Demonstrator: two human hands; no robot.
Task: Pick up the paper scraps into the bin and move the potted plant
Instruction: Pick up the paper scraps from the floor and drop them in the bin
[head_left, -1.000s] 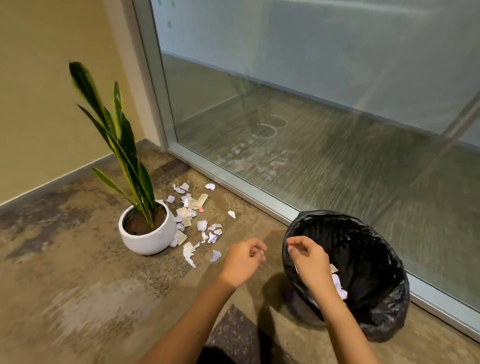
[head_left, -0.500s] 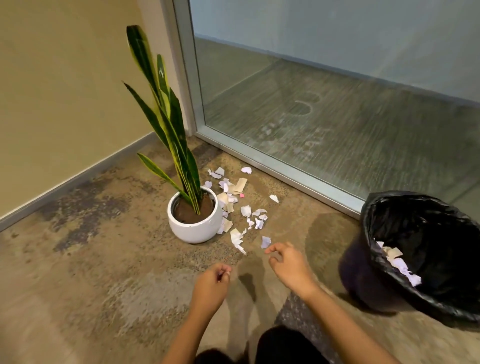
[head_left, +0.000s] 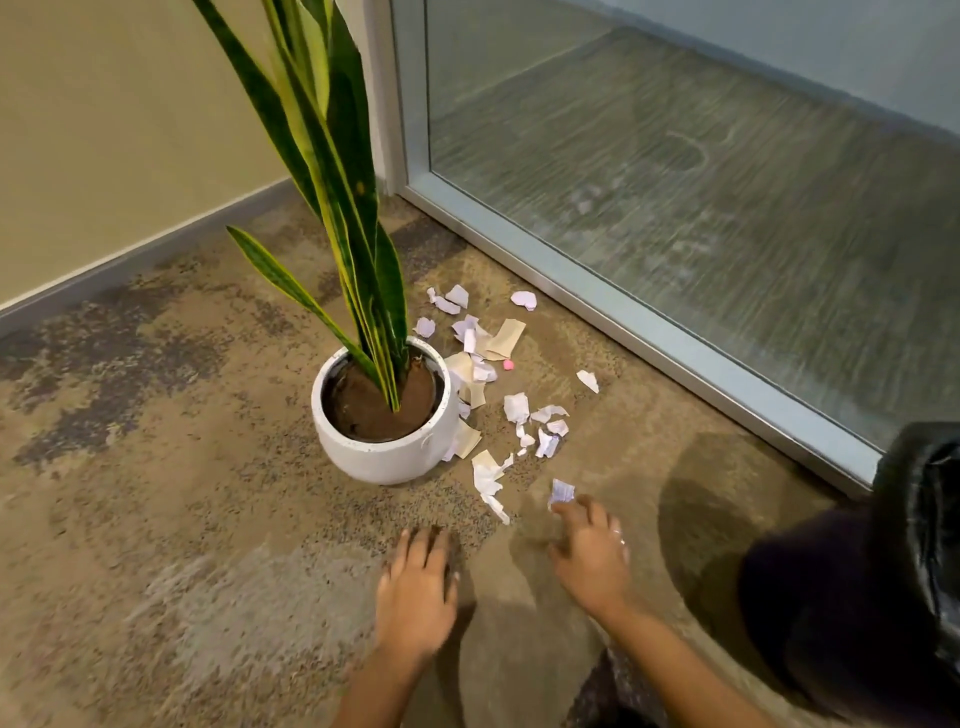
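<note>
Both hands are hovering open and empty over the carpet, the right hand apparently just touching one of the paper scraps; the left hand is beside it. More scraps are lying right of the potted plant, and the bin is standing far right.

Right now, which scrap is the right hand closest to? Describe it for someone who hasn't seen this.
Find the white pot with the tall plant. Scraps litter the carpet to its right. The nearest one lies alone by the right hand's fingertips, small, pale lilac, apart from the cluster.
</note>
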